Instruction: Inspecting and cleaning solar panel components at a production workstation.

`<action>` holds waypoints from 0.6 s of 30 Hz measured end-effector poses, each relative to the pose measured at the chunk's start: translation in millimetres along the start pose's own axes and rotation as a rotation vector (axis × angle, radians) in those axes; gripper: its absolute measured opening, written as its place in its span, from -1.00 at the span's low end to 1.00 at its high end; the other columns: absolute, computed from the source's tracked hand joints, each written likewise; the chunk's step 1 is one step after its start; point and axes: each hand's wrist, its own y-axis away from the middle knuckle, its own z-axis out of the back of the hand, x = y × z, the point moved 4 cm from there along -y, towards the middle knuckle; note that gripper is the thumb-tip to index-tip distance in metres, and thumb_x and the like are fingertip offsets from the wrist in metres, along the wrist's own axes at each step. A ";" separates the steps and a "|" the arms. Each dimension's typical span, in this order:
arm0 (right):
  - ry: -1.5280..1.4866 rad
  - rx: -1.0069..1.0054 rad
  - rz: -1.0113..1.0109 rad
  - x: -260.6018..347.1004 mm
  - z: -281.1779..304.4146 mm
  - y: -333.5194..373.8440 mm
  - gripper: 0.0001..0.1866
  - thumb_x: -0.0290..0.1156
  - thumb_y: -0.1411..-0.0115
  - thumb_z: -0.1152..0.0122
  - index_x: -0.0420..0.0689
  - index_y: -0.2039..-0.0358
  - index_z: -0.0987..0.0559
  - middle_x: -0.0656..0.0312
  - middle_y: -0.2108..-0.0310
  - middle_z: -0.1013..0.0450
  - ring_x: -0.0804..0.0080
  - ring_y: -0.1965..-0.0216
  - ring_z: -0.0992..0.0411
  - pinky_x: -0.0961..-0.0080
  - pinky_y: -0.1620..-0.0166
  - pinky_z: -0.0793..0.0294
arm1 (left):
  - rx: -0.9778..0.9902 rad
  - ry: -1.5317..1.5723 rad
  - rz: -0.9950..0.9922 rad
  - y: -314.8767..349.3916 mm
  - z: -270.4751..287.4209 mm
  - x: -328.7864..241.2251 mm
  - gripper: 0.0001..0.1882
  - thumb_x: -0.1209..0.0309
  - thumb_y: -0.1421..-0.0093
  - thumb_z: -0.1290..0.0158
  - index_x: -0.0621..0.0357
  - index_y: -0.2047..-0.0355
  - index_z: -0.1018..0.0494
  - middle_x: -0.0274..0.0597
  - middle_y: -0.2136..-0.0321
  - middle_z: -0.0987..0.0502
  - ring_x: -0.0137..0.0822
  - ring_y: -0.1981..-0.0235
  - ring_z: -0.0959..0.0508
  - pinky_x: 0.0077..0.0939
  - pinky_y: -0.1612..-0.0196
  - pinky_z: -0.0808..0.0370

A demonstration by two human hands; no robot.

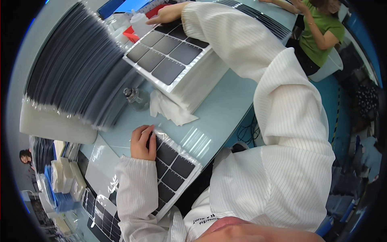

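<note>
A white sheet of dark grey rectangular pads under clear film (175, 167) is held at its upper corner by the left hand (143, 142), whose fingers are curled shut over the film edge. From that grip the sheet's long axis runs toward five o'clock. The right hand (168, 14) lies far off at twelve o'clock, flat beside a thick white stack of similar pad sheets (169, 54); whether anything is pinched there cannot be told.

A single head-worn fisheye view looks steeply down, close over the pale blue table (225, 109), its edges bending rimward.
</note>
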 end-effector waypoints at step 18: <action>-0.105 -0.354 0.674 101.5 56.8 123.8 -0.64 -0.16 -0.16 0.04 -0.23 0.30 -0.51 -0.01 0.35 -0.47 0.15 0.36 -0.46 0.42 0.29 -0.39 | -0.161 -0.009 -0.083 -1.0 11.7 -4.2 -0.77 0.55 0.06 -0.08 0.17 0.32 -0.46 -0.14 0.30 -0.45 -0.11 0.23 -0.43 -0.34 0.19 -0.38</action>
